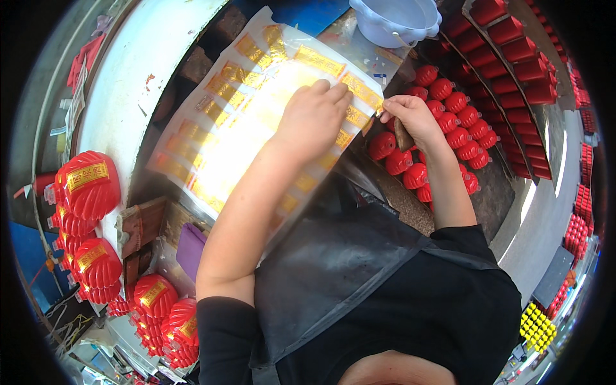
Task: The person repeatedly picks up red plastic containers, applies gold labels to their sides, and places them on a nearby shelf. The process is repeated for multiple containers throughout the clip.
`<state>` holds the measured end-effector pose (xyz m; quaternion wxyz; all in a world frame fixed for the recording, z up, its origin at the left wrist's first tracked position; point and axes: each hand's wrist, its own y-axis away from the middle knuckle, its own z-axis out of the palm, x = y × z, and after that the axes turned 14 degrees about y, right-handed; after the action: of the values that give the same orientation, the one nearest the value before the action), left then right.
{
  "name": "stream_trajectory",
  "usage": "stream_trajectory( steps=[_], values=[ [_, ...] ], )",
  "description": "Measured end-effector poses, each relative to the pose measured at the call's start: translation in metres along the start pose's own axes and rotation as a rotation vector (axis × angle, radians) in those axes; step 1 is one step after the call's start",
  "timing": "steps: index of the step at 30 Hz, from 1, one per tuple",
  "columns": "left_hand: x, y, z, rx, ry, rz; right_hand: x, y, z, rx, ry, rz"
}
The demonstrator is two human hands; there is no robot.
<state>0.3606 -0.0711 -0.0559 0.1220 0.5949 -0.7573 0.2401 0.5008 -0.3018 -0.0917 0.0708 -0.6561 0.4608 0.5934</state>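
Clock read over the whole view, twelve at the top. At nine o'clock, along the left: gold-fronted red jars (90, 186), ribbed and stacked. Toward eight, a purple cloth-like piece (190, 250). From ten to eleven, a pale sheet (221, 119) set with gold strips, washed out by glare in the middle, with long axis running roughly one to seven. At twelve, on top of the sheet, the left hand (311, 122): palm down, fingers loose and slightly bent, grasping nothing that shows. Just off those fingers, toward two, a gold label (362, 93) at the sheet's right edge, long axis ten to four. At one, farther out, a pale blue basin (391, 25). At two, the right hand (414, 119), thumb and forefinger pinching the label's four o'clock end (perhaps with the sheet's corner caught too; too small to tell). From this hand, label toward nine to ten; both hands close, right one in contact. Beyond, also at two, small red bottles (457, 138) in rows, then stacked red cylinders (513, 51).
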Motion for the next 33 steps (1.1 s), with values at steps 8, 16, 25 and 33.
stream_trajectory(
  steps=[8,16,25,33],
  values=[
    [0.003,0.004,-0.001,0.155,0.021,0.083,0.004,-0.002,0.004,0.345,0.350,-0.157],
    [0.026,0.024,-0.004,0.059,0.053,-0.012,-0.022,0.024,0.036,0.418,0.875,-0.619],
    [0.023,0.031,0.007,0.076,0.031,-0.038,-0.034,0.026,0.040,0.433,0.934,-0.553],
    [0.033,0.047,-0.014,0.087,0.034,-0.133,-0.048,0.021,0.050,0.285,0.668,-0.510]
  ],
)
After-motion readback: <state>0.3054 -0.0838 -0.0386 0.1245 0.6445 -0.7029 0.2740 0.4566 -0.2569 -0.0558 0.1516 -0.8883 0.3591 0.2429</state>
